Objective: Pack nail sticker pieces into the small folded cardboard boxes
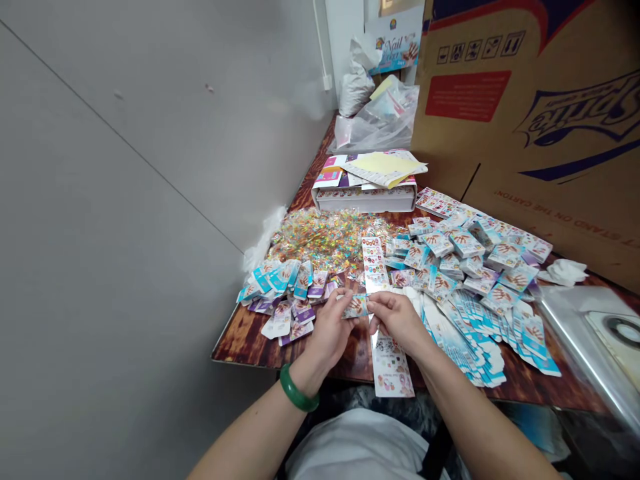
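Note:
Between my two hands is a small blue and white printed nail sticker box point(355, 306) with a picture of a hand on it. My left hand point(333, 323) grips its left end, thumb on top. My right hand point(395, 319) pinches its right end with thumb and fingertips. Beneath my hands, a long white sticker strip point(393, 373) with small printed pictures lies on the table and juts past its front edge. Left of my left hand lie blue and purple printed cards point(295, 287). Flat blue and white cartons point(475, 340) are fanned out right of my right hand.
Shiny multicoloured wrappers point(325, 237) heap up behind my hands. Small filled boxes point(460, 250) are piled at the right, before a large cardboard carton point(500, 133). A white box point(367, 200) with papers stands farther back. A grey wall point(150, 200) borders the left; clear plastic point(575, 333) lies right.

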`<state>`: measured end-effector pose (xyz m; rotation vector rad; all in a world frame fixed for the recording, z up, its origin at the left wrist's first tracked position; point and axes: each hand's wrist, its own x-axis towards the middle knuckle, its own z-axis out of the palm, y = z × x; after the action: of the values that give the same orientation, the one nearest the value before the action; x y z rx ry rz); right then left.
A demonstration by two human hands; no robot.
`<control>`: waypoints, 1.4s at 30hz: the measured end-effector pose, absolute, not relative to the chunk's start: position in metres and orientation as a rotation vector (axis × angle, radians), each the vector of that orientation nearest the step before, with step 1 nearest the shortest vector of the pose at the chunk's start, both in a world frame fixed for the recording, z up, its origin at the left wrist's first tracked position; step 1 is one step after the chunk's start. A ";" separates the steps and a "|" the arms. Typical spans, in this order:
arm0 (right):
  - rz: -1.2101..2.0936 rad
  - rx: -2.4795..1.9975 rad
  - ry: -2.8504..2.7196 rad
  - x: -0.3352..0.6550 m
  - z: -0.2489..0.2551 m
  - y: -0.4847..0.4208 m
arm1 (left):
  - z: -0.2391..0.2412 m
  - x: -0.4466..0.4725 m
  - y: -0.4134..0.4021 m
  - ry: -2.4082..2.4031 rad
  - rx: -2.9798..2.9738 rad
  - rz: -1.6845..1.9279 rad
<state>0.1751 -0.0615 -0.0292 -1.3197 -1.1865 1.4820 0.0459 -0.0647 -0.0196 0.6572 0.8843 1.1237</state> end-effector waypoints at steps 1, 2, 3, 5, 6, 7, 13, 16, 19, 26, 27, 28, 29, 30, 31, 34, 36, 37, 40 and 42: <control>1.420 -1.346 -1.190 0.174 -0.031 -0.061 | -0.019 0.046 -0.065 0.897 0.662 1.132; 1.343 -1.373 -1.211 0.173 -0.033 -0.062 | -0.019 0.046 -0.065 0.910 0.665 1.140; 1.266 -1.396 -1.242 0.172 -0.034 -0.062 | -0.018 0.046 -0.065 0.925 0.669 1.143; 1.126 -1.433 -1.315 0.173 -0.034 -0.062 | -0.018 0.047 -0.066 0.959 0.672 1.146; 1.048 -1.459 -1.339 0.174 -0.034 -0.061 | -0.017 0.047 -0.067 0.969 0.669 1.145; 0.962 -1.492 -1.347 0.175 -0.033 -0.061 | -0.016 0.047 -0.067 0.969 0.667 1.144; 1.107 -1.371 -1.283 0.180 -0.037 -0.051 | -0.020 0.051 -0.070 0.918 0.654 1.102; 1.424 -1.215 -1.272 0.182 -0.036 -0.048 | -0.026 0.052 -0.071 0.884 0.623 1.076; 1.529 -1.204 -1.270 0.186 -0.032 -0.050 | -0.030 0.051 -0.069 0.877 0.544 1.100; 1.557 -1.139 -1.160 0.190 -0.030 -0.051 | -0.028 0.045 -0.060 0.876 0.444 1.090; 1.477 -1.196 -1.191 0.190 -0.031 -0.051 | -0.029 0.043 -0.059 0.892 0.493 1.045; 1.385 -1.257 -1.239 0.191 -0.032 -0.051 | -0.029 0.040 -0.058 0.909 0.551 0.990; 1.291 -1.311 -1.299 0.191 -0.033 -0.051 | -0.030 0.037 -0.057 0.926 0.613 0.930; 1.204 -1.354 -1.368 0.191 -0.033 -0.051 | -0.031 0.033 -0.055 0.941 0.670 0.872; 1.129 -1.385 -1.439 0.192 -0.033 -0.052 | -0.031 0.030 -0.053 0.957 0.715 0.824; 0.982 -1.408 -1.598 0.192 -0.030 -0.054 | -0.029 0.023 -0.047 0.962 0.750 0.730; 0.943 -1.390 -1.659 0.192 -0.026 -0.056 | -0.026 0.020 -0.044 0.919 0.713 0.665; 0.935 -1.379 -1.685 0.191 -0.024 -0.056 | -0.024 0.019 -0.043 0.897 0.695 0.637; 0.920 -1.364 -1.760 0.190 -0.019 -0.057 | -0.017 0.018 -0.041 0.882 0.669 0.586; 0.910 -1.360 -1.800 0.190 -0.017 -0.058 | -0.015 0.017 -0.040 0.883 0.665 0.567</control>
<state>0.1897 -0.0575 -0.0167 -1.3600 -1.8001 0.9102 0.0173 -0.0403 -0.0148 0.6649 0.8835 0.5666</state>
